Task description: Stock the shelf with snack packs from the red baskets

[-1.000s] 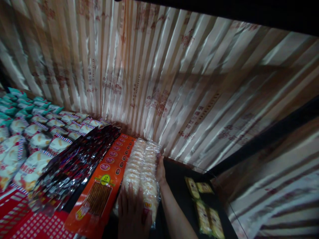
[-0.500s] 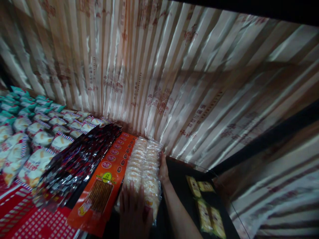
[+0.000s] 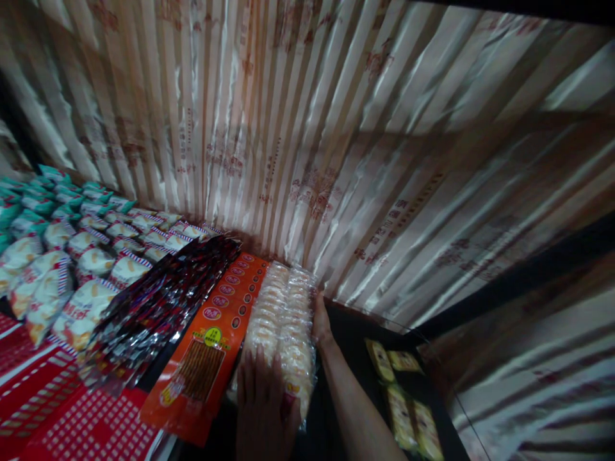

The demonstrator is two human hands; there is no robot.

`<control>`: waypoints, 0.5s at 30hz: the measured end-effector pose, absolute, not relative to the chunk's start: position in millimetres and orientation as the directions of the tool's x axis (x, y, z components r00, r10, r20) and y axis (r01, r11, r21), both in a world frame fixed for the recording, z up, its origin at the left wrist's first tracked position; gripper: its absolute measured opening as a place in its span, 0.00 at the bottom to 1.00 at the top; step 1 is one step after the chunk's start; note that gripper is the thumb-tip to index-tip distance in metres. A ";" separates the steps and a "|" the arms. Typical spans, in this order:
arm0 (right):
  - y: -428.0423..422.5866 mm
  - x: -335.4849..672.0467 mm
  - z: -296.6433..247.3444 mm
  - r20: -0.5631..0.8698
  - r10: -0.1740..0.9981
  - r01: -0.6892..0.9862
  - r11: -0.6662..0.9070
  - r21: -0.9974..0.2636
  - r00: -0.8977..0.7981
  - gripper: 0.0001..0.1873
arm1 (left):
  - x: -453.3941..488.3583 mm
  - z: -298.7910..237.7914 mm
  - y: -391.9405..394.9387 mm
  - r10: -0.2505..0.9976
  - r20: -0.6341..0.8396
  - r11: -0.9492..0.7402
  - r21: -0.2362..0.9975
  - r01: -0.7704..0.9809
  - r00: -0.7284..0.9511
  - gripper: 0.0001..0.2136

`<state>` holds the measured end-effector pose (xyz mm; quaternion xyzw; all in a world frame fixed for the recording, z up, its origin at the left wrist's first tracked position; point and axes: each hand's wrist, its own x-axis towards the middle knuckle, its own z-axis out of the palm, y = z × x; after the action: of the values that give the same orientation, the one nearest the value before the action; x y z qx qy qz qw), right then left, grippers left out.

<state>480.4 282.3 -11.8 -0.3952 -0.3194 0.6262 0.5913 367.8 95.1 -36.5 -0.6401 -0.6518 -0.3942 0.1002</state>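
Note:
A long clear pack of white rice crackers (image 3: pixel 273 314), in two rows, lies on the dark shelf. My left hand (image 3: pixel 262 390) rests on its near end, fingers stretched out over the wrapper and thumb apart toward the right. My right hand (image 3: pixel 321 320) is against the pack's right side near the far end, its fingers pointing away and partly hidden. Directly left of the crackers is a flat orange snack packet (image 3: pixel 223 307) with a picture of brown sticks. Beyond it lies a pile of shiny dark red packets (image 3: pixel 166 301).
White snack bags (image 3: pixel 89 307) and green bags (image 3: pixel 38 202) fill the left side. A red perforated basket (image 3: pixel 91 422) stands at the lower left. Several small yellow packs (image 3: pixel 401 410) lie on the dark shelf (image 3: pixel 350 352) at right. A pleated printed sheet (image 3: pixel 307 128) hangs behind.
The view has shifted slightly, so everything sits a little farther right. Both hands keep their places on the cracker pack, which shows no clear movement against the orange packet.

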 end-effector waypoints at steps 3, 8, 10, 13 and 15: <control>276.8 481.9 -8.8 -0.098 0.994 -0.492 -0.063 -0.868 0.047 0.30 | 367.4 -35.2 93.8 0.755 0.635 -0.136 0.393 0.910 -0.161 0.38; 233.3 492.7 -11.7 -0.096 0.959 -0.431 0.029 -0.902 0.266 0.32 | 364.3 -25.5 89.8 0.775 0.614 -0.133 0.389 0.912 -0.149 0.33; 205.5 496.0 -15.7 -0.086 0.950 -0.418 0.050 -0.907 0.300 0.32 | 362.8 -21.3 88.3 0.789 0.597 -0.137 0.401 0.906 -0.145 0.32; 164.7 492.8 -21.0 -0.078 0.949 -0.424 0.063 -0.903 0.307 0.32 | 361.3 -17.9 86.7 0.801 0.582 -0.141 0.418 0.897 -0.145 0.32; 144.3 485.5 -23.3 -0.099 0.947 -0.435 0.046 -0.899 0.305 0.33 | 360.9 -18.1 85.9 0.796 0.588 -0.144 0.417 0.897 -0.145 0.32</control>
<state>485.5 144.3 -23.3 -0.4563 -0.2804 0.5184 0.6666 360.9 85.9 -18.1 -0.6503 -0.6508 -0.3863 0.0656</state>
